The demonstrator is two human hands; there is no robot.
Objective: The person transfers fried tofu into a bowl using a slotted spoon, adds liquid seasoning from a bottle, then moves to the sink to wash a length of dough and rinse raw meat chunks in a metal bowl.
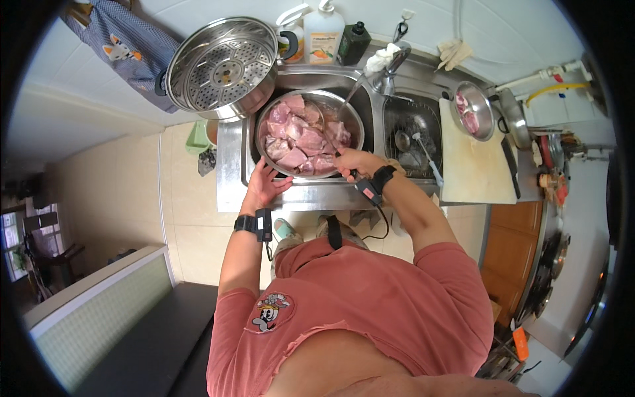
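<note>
A wide stainless steel basin (361, 141) sits in the left sink bowl, filled with pieces of raw meat (297, 131). A stream of water (351, 94) runs from the faucet (392, 69) into its far right side. My right hand (359, 163) grips the dark handle of a long utensil (338, 152), whose thin shaft reaches in among the meat. A curved rim shows at its far end, partly hidden, so I cannot tell whether it is a ladle or a skimmer. At the basin's near left rim, my left hand (268, 183) has its fingers spread and holds nothing.
A large steamer pot (225, 72) stands back left, beside several bottles (325, 34). The right sink bowl (412, 111) holds a spoon and a blue-handled brush (427, 159). Farther right are a cutting board (464, 171), a knife (511, 166) and a meat bowl (483, 104).
</note>
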